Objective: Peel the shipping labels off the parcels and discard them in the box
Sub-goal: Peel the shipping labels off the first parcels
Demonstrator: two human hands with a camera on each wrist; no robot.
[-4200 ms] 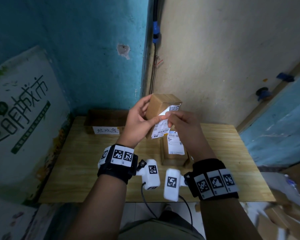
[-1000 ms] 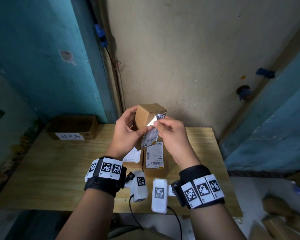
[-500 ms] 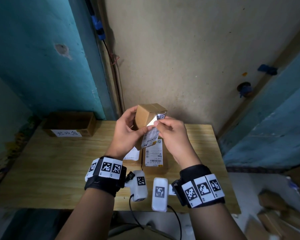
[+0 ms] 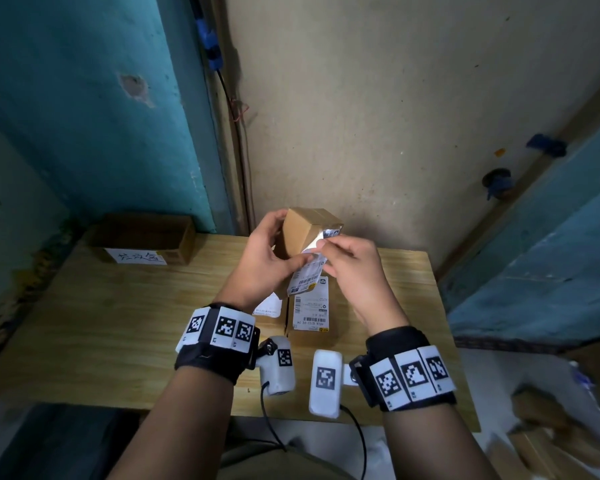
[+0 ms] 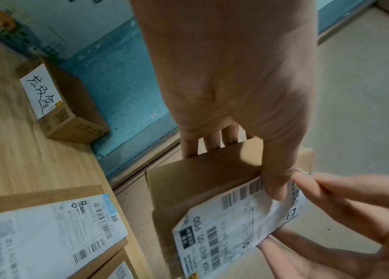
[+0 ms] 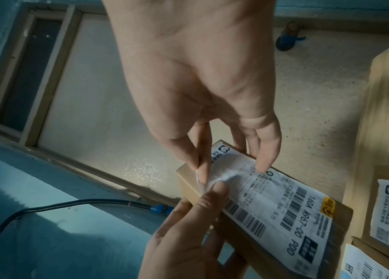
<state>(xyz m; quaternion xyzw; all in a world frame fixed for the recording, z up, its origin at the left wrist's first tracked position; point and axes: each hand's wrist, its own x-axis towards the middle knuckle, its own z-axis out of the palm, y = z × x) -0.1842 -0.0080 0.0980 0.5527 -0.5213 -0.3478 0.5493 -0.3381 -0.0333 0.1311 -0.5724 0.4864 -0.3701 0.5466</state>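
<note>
1. The fingers (image 6: 201,169) of the right hand (image 4: 354,271) are together in a pinch: thumb and forefinger clamp the lifted upper corner of the shipping label (image 6: 279,205); another fingertip rests on the label face.
2. The left hand (image 4: 260,261) grips the small cardboard parcel (image 4: 303,230). Its fingers wrap the far side of the parcel and its thumb (image 5: 277,181) presses the label face beside the lifted corner.
3. In the head view, the parcel is held in the air at frame centre, above the wooden table (image 4: 118,306). The label is partly peeled: its upper part stands away from the cardboard, and its lower part with barcodes hangs down the parcel's front face.
4. Two more parcels (image 4: 312,327) lie on the table directly below the hands, side by side and touching. Each carries a white label on its top face.
5. The open discard box (image 4: 142,237) stands at the table's far left corner, in the left-centre of the head view, well apart from the hands. A white handwritten tag is on its front wall.
6. A black cable (image 6: 45,207) runs along the blue wall at the lower left of the right wrist view.
</note>
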